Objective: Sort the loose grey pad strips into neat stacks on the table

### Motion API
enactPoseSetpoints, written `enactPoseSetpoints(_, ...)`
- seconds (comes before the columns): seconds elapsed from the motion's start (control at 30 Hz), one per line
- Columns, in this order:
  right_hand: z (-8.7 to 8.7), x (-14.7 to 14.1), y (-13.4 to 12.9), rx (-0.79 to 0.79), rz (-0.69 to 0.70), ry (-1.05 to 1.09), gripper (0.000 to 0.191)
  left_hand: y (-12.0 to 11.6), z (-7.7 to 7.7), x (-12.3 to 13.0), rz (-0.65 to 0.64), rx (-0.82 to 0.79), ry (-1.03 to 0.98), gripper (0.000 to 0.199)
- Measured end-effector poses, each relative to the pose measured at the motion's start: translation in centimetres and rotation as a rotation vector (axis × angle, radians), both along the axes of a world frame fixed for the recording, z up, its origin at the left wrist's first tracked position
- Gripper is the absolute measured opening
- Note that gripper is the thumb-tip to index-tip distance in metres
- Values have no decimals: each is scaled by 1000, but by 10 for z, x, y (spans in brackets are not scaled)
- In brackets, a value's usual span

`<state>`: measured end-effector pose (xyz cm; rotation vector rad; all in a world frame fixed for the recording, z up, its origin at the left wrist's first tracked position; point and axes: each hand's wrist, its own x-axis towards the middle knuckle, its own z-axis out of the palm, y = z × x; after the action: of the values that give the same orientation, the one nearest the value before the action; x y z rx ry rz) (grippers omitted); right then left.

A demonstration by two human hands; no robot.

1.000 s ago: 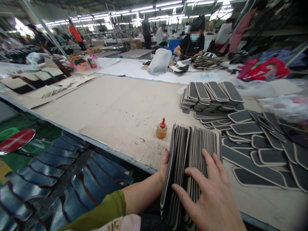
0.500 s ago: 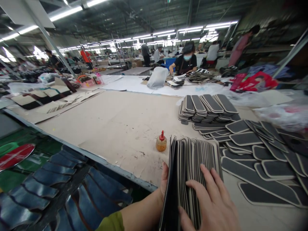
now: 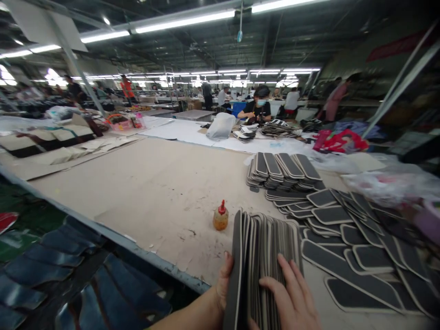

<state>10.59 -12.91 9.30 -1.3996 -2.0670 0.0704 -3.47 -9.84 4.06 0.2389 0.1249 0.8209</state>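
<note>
Scuffed tan table point(image 3: 144, 192) beneath strip lights point(image 3: 185, 22), left hand point(image 3: 223, 282) in firm grip on dark panels point(image 3: 255, 252), right hand point(image 3: 293, 295) spread across their edges

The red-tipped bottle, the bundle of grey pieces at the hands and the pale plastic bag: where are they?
Red-tipped bottle point(image 3: 220, 220), head view: on its rounded body.
Bundle of grey pieces point(image 3: 258, 256), head view: on the packed edges.
Pale plastic bag point(image 3: 220, 127), head view: on its middle.

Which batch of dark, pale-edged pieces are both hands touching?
The bundle between the left hand and right hand: its pieces stand on edge; the stacks behind and scattered pieces rightward lie mostly face up.
</note>
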Motion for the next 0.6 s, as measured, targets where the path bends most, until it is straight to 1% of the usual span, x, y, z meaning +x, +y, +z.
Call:
enactPoseSetpoints(0.07, 8, -2, -5, -109, 17, 60, 41, -2, -4, -2, -51, -56, 21, 88)
enactPoseSetpoints(0.17, 19, -4, -9, -308, 43, 171, 47, 2, -10, -8, -124, -201, 100, 69)
enactPoseSetpoints(0.2, 19, -1, -8, -370, 43, 212, 49, 5, -12, -10, -118, -244, 147, 62)
enactPoseSetpoints(0.27, 12, 13, -2, -462, 51, 303, 49, 12, -13, -14, -101, -320, 272, 51)
enactPoseSetpoints(0.33, -5, 44, 10, -482, 24, 374, 45, 19, -10, -16, -100, -372, 433, 43)
enactPoseSetpoints(0.37, -16, 65, 18, -468, -37, 387, 44, 23, -8, -17, -107, -387, 515, 40)
enactPoseSetpoints(0.4, -28, 90, 26, -439, -131, 362, 44, 26, -6, -18, -113, -394, 589, 37)
enactPoseSetpoints(0.43, -40, 117, 35, -452, -261, 311, 45, 29, -3, -18, -121, -391, 653, 35)
enactPoseSetpoints(0.47, -50, 143, 43, -518, -421, 245, 44, 32, 0, -17, -124, -377, 704, 33)
enactPoseSetpoints(0.53, -64, 192, 57, -573, -622, 204, 47, 39, 4, -14, -131, -340, 774, 34)
enactPoseSetpoints(0.6, -70, 228, 68, -626, -802, 181, 58, 46, 6, -10, -112, -310, 818, 38)
